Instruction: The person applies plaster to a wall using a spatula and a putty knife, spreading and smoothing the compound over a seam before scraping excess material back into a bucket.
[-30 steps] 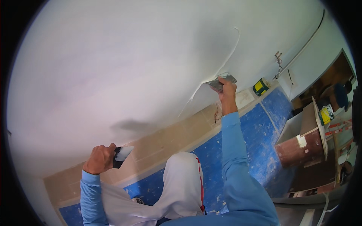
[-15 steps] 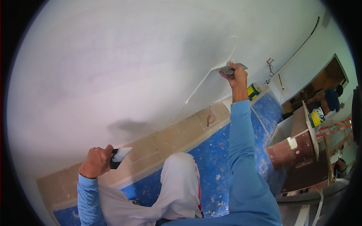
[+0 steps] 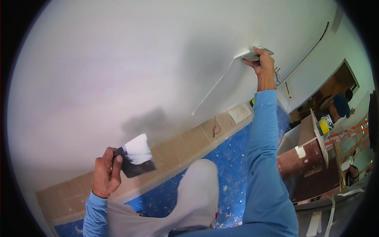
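Observation:
My left hand [image 3: 106,172] grips a dark putty knife [image 3: 138,164] at lower left, its wide blade turned up with white paste [image 3: 138,146] on it, away from the wall. My right hand [image 3: 262,65] is raised at upper right, closed on a metal trowel [image 3: 248,55], its edge against the white wall [image 3: 98,71] with a bead of paste along it. A thin paste ridge [image 3: 211,89] runs down to the left from that edge. My hands and tools cast soft shadows on the wall.
Below are beige tiles [image 3: 169,152] and blue floor covering [image 3: 225,166]. A loose wire [image 3: 215,129] lies at the wall's foot. At right stand a wooden cabinet [image 3: 290,166], a paint bucket [image 3: 325,124] and an orange ladder [image 3: 355,132]. A co-worker [image 3: 340,104] is by the doorway [image 3: 335,83].
My right hand has moved up and rightward along the wall with the trowel, shortening the visible ridge above it. My left hand has turned, showing more of the paste-covered blade.

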A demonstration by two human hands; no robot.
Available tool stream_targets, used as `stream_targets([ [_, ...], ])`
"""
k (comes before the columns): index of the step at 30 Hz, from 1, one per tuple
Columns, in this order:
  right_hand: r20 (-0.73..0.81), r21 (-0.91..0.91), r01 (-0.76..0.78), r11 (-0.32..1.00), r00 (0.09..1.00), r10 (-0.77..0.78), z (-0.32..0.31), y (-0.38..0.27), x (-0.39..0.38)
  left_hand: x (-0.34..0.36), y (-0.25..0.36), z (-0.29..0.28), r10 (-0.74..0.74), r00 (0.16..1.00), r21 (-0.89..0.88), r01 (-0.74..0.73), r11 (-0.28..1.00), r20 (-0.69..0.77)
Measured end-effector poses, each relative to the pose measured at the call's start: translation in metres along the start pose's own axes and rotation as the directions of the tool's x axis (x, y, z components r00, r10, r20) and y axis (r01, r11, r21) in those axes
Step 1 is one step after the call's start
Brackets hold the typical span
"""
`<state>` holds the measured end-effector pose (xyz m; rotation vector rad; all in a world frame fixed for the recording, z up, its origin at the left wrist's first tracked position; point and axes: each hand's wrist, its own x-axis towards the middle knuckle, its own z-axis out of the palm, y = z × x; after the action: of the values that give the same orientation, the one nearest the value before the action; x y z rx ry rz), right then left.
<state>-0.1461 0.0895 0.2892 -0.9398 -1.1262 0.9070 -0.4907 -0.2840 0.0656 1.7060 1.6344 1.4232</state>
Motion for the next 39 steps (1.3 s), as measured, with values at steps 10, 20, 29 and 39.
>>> stream_targets([
  [10, 0.120, -0.204, 0.354, 0.913, 0.934, -0.335, 0.044, -0.045, -0.033, 0.016, -0.008, 0.033, -0.297, 0.931, -0.671, 0.359, 0.649, 0.210],
  [20, 0.677, -0.108, 0.529, 0.841, 0.659, -0.327, 0.032, 0.064, -0.171, 0.058, -0.032, 0.082, -0.412, 0.840, -0.857, 0.467, 0.215, 0.354],
  [29, 0.872, -0.013, 0.704, 0.710, 0.355, -0.336, 0.009, 0.115, -0.258, 0.053, -0.024, 0.109, -0.481, 0.846, -0.952, 0.298, 0.066, 0.231],
  [39, 0.430, -0.266, -0.230, 0.936, 0.841, 0.329, -0.069, 0.235, -0.250, 0.058, 0.023, 0.116, -0.290, 0.952, -0.683, 0.145, 0.716, -0.102],
])
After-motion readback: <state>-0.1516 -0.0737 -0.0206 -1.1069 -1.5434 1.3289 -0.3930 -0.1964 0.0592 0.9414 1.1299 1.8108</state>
